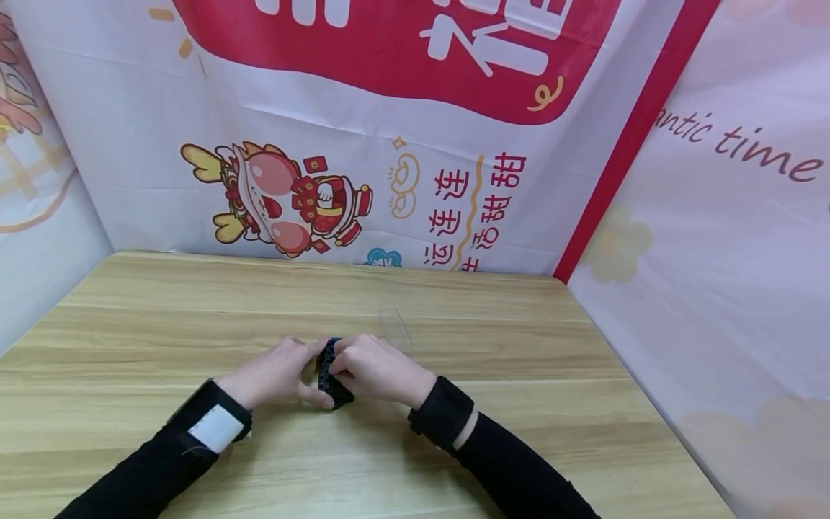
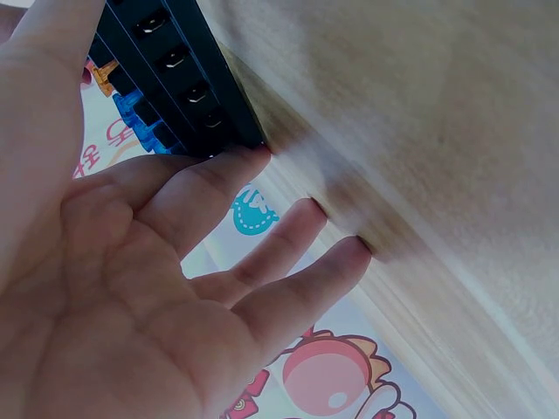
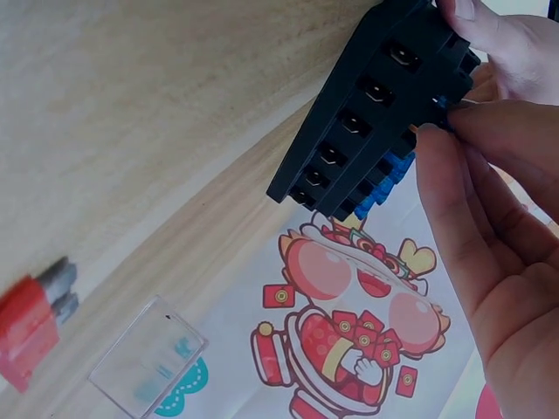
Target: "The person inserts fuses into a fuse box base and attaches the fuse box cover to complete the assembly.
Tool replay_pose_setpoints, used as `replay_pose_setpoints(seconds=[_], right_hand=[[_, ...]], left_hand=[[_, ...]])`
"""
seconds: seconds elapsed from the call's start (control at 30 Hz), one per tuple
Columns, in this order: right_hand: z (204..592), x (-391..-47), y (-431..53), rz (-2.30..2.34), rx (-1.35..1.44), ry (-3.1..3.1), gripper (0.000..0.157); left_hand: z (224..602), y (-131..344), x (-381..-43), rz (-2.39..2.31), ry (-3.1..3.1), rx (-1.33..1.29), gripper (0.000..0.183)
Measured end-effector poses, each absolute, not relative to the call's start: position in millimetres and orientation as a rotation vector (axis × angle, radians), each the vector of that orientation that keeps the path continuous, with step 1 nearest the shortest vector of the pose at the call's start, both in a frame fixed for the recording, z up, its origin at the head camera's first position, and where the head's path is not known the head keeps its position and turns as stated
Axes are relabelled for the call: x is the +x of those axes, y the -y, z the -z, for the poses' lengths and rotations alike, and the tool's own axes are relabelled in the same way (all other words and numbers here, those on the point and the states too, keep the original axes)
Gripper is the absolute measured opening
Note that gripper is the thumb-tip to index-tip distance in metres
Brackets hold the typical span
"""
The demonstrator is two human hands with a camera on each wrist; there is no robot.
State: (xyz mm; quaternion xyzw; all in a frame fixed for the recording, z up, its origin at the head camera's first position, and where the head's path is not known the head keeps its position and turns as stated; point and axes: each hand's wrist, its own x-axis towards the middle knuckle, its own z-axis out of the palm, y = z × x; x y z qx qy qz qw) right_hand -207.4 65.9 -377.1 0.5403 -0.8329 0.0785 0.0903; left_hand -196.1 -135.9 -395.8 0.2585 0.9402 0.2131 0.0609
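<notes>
A black fuse box (image 1: 335, 393) with a row of metal-lined holes along its side stands on the wooden table. Blue fuses (image 3: 384, 185) sit along its top, and an orange fuse (image 2: 106, 77) shows in the left wrist view. My left hand (image 1: 279, 371) holds the box by its two ends, thumb at the near end and index finger at the far one; its other fingertips touch the table. Over the top of the box, my right hand (image 1: 376, 367) pinches a small fuse (image 3: 443, 106) between thumb and index finger, mostly hidden by the fingertips.
A clear plastic cover (image 1: 395, 329) lies on the table (image 1: 519, 339) just beyond my right hand. In the right wrist view, a blurred red piece with two grey prongs (image 3: 31, 327) is near the lower left. A printed cloth (image 1: 506, 202) hangs behind the table.
</notes>
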Motion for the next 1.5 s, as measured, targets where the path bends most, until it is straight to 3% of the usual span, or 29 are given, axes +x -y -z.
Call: replay_pose_setpoints(seconds=[0.7,1.5], right_hand=[[375.9,-211.3,-62.9,-0.24,1.686,2.504,0.015],[378.3,-216.8,-64.5,-0.398,1.692,2.512,0.01]], left_hand=[[397.0,136.0,-196.2,-0.639,-2.848,0.781,0.096],[399.0,137.0,-198.5,-0.635,-2.858,0.812,0.096]])
